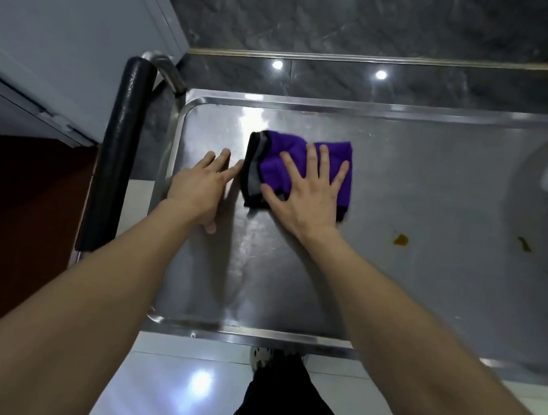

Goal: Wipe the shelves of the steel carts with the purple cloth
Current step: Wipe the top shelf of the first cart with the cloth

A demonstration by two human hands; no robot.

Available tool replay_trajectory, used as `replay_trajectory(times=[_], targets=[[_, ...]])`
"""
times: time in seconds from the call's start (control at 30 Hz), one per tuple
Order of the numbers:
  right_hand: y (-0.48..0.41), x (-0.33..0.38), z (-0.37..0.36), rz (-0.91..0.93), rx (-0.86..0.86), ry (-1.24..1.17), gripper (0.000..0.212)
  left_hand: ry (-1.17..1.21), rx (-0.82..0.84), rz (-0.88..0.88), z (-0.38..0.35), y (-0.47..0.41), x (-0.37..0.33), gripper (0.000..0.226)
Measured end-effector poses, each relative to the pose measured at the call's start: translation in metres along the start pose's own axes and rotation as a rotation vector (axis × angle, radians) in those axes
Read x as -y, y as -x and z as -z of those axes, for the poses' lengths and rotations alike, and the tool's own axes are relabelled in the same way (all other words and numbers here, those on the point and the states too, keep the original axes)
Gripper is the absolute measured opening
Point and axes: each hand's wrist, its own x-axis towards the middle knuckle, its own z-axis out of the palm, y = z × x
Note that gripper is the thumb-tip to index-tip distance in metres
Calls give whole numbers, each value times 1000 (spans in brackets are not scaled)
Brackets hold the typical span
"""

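Purple cloth (283, 144) lay folded on the top shelf (423, 191) of a steel cart, in the far left part of it, well clear of the near rim. Our right hand (307, 204) pressed down on it with the fingers spread and straight, palm flat, gripping nothing. Our left hand (199, 187) rested open on the bare steel just left of the cloth, fingers straight, its fingertips just beside the cloth's dark edge; we could not tell whether they touched it.

We judged the job to be at an early stage. The left part of the shelf showed faint streaks and a sheen, which suggested wiping there. To the right, an orange spot (401, 239) and a smaller brownish mark (523, 244) sat on the steel, well apart from the cloth, so that side looked unwiped. No lower shelf or second cart was in view, and we took those as left to do.

The cloth's long axis ran roughly left to right across the shelf, tilted a little. Its dark grey and black border faced left, toward the black padded handle (120, 154) at the cart's left end, and the purple end pointed right, toward the stains.
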Motion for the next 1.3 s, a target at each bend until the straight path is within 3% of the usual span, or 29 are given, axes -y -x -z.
replay_trajectory(times=[0.23, 0.27, 0.37, 0.47, 0.67, 0.83, 1.03, 1.17, 1.3], targets=[[178, -24, -39, 73, -114, -16, 78, 17, 2, 48, 8, 9, -13, 159], [194, -26, -41, 78, -118, -10, 77, 9, -6, 45, 10, 13, -19, 149], [211, -28, -40, 50, -107, -3, 78, 71, -103, 27, 16, 24, -59, 90], [211, -26, -39, 37, -108, -11, 79, 164, -128, -23, 27, 28, -108, 75], [200, -41, -39, 43, -98, -73, 78, 210, 6, -13, 30, 10, -131, 93], [174, -90, -22, 32, -113, -121, 69, 212, -65, -10, 26, 5, -128, 97], [33, -141, 21, -8, -122, -88, 66, 141, 45, 5, 21, -5, -128, 144], [-77, -134, 37, -27, -80, -85, 65, 146, 26, 28, 14, -12, -126, 149], [-79, -127, 31, -14, -114, -74, 64, 185, 20, 53, 14, -15, -124, 150]])
